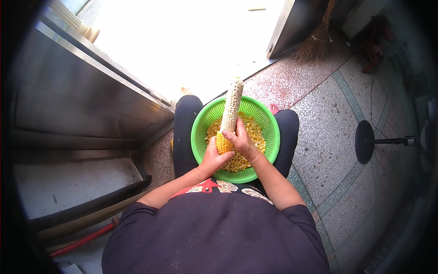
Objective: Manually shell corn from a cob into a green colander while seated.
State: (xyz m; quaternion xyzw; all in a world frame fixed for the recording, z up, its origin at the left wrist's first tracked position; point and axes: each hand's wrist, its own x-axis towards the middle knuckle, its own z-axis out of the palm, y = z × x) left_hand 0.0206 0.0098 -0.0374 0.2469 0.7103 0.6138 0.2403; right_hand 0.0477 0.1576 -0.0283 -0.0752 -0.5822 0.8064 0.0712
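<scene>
A long corn cob [231,106] is held over a green plastic basket [198,150] that rests between my legs. The cob's far part is bare of kernels, while yellow kernels cover its near end. My left hand [215,158] grips that near end from the left, its thumb along the cob. From the right my right hand [242,139] holds the cob, with the thumb lying where bare cob meets kernels. Loose corn kernels [255,132] cover the basket's bottom. Parts of the fingers are hidden behind the cob.
A metal door panel [85,92] stands at the left, above poles and a red rod [82,239]. At the upper right a straw broom [314,46] leans by another door panel. A stand with a round black base [363,142] is on the speckled floor at the right.
</scene>
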